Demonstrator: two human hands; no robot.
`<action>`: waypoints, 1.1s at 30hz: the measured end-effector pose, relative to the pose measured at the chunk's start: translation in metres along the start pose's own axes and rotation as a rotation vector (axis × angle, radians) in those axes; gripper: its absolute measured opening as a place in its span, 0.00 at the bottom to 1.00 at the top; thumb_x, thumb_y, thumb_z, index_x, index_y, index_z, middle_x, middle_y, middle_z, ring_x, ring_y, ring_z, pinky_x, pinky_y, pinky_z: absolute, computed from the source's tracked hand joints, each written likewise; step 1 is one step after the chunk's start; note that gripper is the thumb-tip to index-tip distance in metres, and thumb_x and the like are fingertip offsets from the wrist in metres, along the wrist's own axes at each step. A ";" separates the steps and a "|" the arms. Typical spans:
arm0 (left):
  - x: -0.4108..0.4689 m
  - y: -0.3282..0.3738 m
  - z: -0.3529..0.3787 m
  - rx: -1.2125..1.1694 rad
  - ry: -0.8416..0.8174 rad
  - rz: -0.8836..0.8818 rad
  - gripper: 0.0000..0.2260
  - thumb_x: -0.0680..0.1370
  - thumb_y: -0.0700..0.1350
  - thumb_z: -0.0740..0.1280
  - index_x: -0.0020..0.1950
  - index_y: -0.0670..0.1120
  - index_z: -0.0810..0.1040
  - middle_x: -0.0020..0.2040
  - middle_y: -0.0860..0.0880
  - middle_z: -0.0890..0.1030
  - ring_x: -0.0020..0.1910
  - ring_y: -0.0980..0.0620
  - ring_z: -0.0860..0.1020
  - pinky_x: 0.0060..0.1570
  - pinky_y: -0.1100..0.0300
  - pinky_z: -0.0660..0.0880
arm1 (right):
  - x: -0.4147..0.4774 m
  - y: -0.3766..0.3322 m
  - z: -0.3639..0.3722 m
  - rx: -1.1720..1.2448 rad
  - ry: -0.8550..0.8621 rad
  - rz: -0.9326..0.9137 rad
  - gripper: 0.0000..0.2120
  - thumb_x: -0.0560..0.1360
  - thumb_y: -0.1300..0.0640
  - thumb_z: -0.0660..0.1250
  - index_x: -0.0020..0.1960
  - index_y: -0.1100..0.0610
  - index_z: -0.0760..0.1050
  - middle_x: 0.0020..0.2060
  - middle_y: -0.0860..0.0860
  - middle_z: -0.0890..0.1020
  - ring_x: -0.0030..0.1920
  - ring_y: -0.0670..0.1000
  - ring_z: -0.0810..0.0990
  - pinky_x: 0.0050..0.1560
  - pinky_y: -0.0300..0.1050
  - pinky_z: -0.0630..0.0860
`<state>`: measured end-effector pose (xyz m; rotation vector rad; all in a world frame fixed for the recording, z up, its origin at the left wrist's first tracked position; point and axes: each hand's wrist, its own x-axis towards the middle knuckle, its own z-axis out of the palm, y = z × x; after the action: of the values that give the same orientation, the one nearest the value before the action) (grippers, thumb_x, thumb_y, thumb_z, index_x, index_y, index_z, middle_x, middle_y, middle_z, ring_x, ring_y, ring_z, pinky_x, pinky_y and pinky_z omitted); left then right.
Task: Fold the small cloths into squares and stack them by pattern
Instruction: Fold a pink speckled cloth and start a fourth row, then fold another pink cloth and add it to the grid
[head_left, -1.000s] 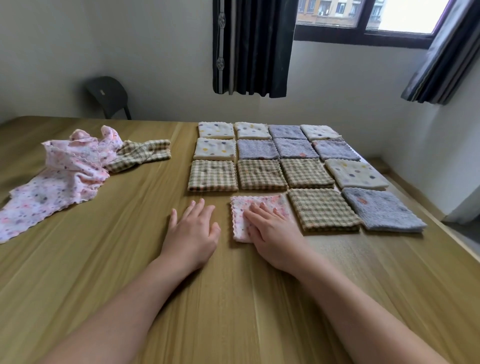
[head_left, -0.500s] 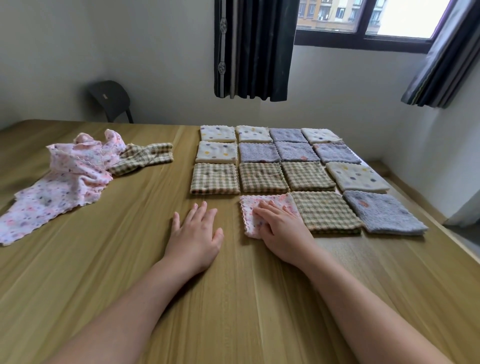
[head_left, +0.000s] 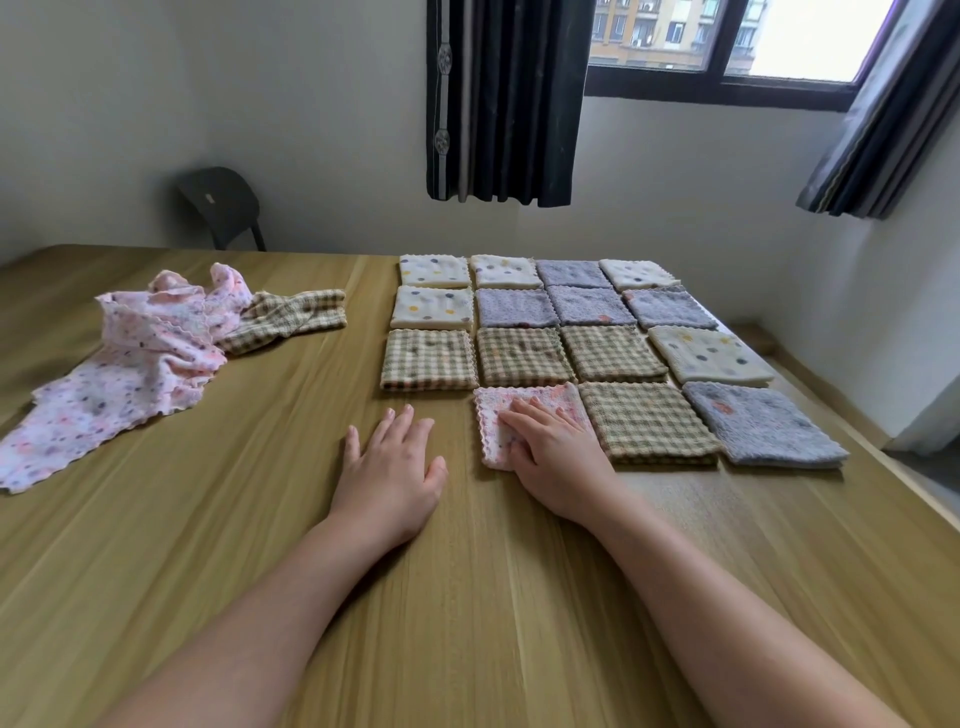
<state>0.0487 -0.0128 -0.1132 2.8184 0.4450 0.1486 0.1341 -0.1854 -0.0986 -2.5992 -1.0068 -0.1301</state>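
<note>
**Which cloth are you on?**
The pink square (head_left: 522, 409). It lies folded on the table (head_left: 467, 597), in the near row of the folded squares (head_left: 566, 322), with its right edge against a checked square (head_left: 647, 421). My right hand (head_left: 558, 457) presses flat on it, fingers straight. My left hand (head_left: 387, 467) lies flat on the bare wood just beside it, fingers spread, holding nothing.

**How far along are you?**
Most of the way, I'd judge. I count fifteen squares folded, this one included: dotted, grey and checked, laid side by side.

**And what's left?**
The pink heap (head_left: 140, 358) at the far left, crumpled; I can't tell how many cloths are in it. A loose checked cloth (head_left: 291, 317) touches it. Those need folding, and like patterns need gathering.
</note>
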 end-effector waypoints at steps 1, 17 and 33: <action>0.000 0.000 0.000 0.000 -0.001 -0.001 0.24 0.82 0.53 0.53 0.77 0.50 0.55 0.79 0.49 0.50 0.78 0.52 0.46 0.74 0.44 0.40 | 0.000 0.000 0.001 0.004 0.000 0.000 0.20 0.81 0.55 0.55 0.72 0.52 0.67 0.72 0.47 0.68 0.74 0.47 0.60 0.72 0.42 0.52; 0.027 -0.141 -0.060 0.169 0.306 -0.252 0.24 0.79 0.49 0.60 0.75 0.49 0.64 0.79 0.44 0.54 0.77 0.44 0.49 0.72 0.39 0.47 | 0.060 -0.090 0.013 0.088 -0.101 -0.252 0.21 0.81 0.56 0.56 0.74 0.54 0.65 0.75 0.49 0.63 0.76 0.50 0.58 0.74 0.47 0.56; 0.052 -0.199 -0.054 0.120 0.254 -0.353 0.25 0.80 0.55 0.51 0.77 0.56 0.53 0.79 0.48 0.52 0.78 0.44 0.45 0.73 0.39 0.44 | 0.298 -0.249 0.105 0.298 0.005 -0.107 0.15 0.79 0.50 0.55 0.61 0.52 0.73 0.57 0.55 0.73 0.60 0.57 0.70 0.59 0.55 0.69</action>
<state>0.0328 0.1996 -0.1166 2.7883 1.0298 0.4182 0.1854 0.2116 -0.0626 -2.2769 -1.0746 -0.0108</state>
